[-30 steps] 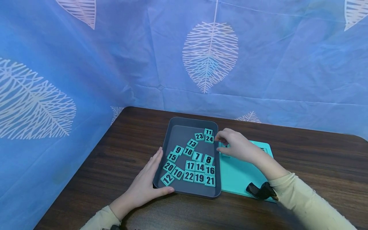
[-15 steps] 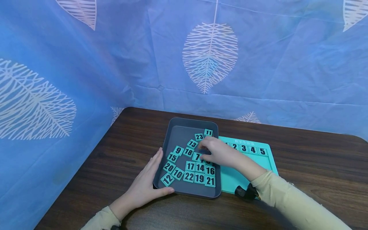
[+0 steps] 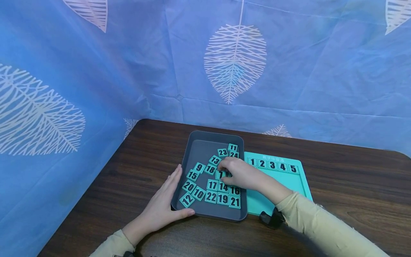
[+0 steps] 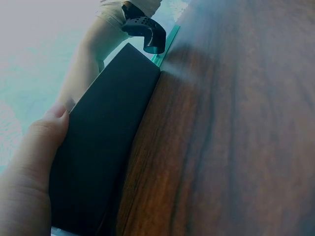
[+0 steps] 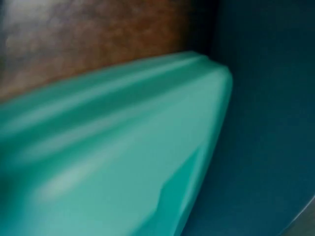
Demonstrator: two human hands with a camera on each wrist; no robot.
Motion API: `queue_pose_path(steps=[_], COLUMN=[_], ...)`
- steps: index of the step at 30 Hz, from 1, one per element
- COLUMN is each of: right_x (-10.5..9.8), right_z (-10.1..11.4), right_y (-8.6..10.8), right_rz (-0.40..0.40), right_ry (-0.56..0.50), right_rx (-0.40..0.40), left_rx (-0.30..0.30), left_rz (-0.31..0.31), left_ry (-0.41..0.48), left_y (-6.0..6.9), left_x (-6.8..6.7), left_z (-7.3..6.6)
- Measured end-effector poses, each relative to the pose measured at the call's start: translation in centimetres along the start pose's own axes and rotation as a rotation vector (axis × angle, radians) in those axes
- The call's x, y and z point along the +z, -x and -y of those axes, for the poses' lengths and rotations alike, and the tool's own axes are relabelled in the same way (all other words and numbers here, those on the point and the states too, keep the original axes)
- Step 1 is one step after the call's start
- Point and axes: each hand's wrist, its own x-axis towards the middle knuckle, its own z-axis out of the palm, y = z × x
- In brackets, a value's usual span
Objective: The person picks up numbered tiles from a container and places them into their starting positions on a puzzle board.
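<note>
My left hand [image 3: 162, 203] rests against the dark grey tray [image 3: 200, 142] at its near left corner, fingers straight along the left side and thumb at the front rim. In the left wrist view the thumb [image 4: 51, 120] lies on the tray's rim. Over the tray, my right hand [image 3: 242, 173] has its curled fingers and thumb at opposite edges of the number 7 tile [image 3: 219, 175]. Around it lie the 18 tile [image 3: 210, 169], the 14 tile [image 3: 223, 186] and the 17 tile [image 3: 212, 185]. The hand hides the 8 tile.
To the tray's right lies a turquoise puzzle board [image 3: 257, 203] with tiles 1 to 5 in its top row. Several more tiles lie loose in the tray, such as the 12 tile [image 3: 187, 200]. Brown wooden table [image 3: 154, 150] surrounds both; a blue leaf-patterned cloth [image 3: 305, 71] hangs behind.
My right hand has moved left from the board's upper left corner into the tray and down to the 7 tile, uncovering the board's top row. The left hand has not moved.
</note>
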Motion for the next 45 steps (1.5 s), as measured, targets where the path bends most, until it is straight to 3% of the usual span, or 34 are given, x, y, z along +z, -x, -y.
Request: queue_pose_path(steps=[18,25,38,45], right_x=[0.2,-0.7,-4.4,-5.0], right_z=[0.1,0.3,-1.4,-3.2], right_y=[0.0,0.5,4.5,6.9], right_rz=[0.018,-0.041,-0.215,-0.211], right_ry=[0.042,0.061,0.1,0.119], right_rx=[0.011,0.01,0.11,0.148], left_rx=[-0.013,-0.006,-0.008,-0.006], left_rz=[-0.005,-0.005,-0.001,-0.002], left_ry=[0.004,0.005,0.002,0.004], left_y=[0.0,0.0,-0.1,0.0], left_x=[0.1,0.1,0.0,0.0], left_z=[-0.1,0.0,0.0,0.1])
